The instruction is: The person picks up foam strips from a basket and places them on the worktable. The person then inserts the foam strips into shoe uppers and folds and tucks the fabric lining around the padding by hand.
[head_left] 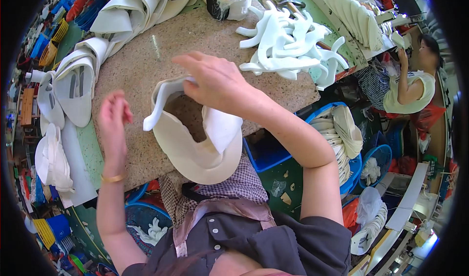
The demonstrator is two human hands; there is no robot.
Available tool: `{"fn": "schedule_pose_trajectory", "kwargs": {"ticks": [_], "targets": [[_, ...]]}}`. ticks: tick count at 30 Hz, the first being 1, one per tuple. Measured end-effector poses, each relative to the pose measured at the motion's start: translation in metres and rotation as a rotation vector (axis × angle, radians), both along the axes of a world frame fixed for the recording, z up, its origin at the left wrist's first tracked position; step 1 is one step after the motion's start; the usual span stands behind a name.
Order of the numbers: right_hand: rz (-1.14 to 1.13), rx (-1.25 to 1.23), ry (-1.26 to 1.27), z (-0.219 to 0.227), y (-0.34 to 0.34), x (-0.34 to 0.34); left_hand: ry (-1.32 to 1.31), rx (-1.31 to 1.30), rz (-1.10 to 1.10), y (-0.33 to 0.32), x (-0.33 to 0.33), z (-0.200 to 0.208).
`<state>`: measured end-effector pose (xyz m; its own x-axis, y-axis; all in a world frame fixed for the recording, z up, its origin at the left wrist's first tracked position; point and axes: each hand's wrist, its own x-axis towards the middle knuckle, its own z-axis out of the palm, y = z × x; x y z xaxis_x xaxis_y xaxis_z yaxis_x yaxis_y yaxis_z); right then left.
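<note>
Under the right hand [217, 83], a cream shoe upper [195, 139] lies on the speckled counter [141, 66]; its fingers pinch the folded top edge, closed on the material. Left of them, the left hand [113, 117] hovers apart from the piece, fingers loosely curled and holding nothing. Beyond the fingers sits a heap of white cut strips [293, 44]; to the far left, stacked uppers [73, 83]. This looks like the shaping or folding step; the next move likely needs the left hand to steady the loose flap
</note>
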<state>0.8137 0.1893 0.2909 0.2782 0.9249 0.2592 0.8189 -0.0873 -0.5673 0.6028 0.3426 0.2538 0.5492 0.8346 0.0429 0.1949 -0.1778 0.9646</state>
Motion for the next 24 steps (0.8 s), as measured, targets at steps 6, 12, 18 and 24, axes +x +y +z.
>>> {"fn": "schedule_pose_trajectory", "kwargs": {"ticks": [6, 12, 18, 24], "targets": [[0.057, -0.293, -0.206, 0.003, 0.023, -0.017, 0.111, 0.494, -0.144, -0.092, 0.014, -0.015], [-0.104, 0.083, -0.252, -0.019, -0.023, -0.025, 0.128, 0.677, -0.286, -0.073, 0.026, -0.01], [0.179, 0.221, -0.093, -0.013, -0.008, -0.015, 0.113, 0.478, -0.351, -0.05, 0.009, 0.015], [0.313, 0.189, -0.306, -0.006, -0.028, -0.035, 0.155, -0.041, -0.555, -0.038, -0.017, 0.022]]}}
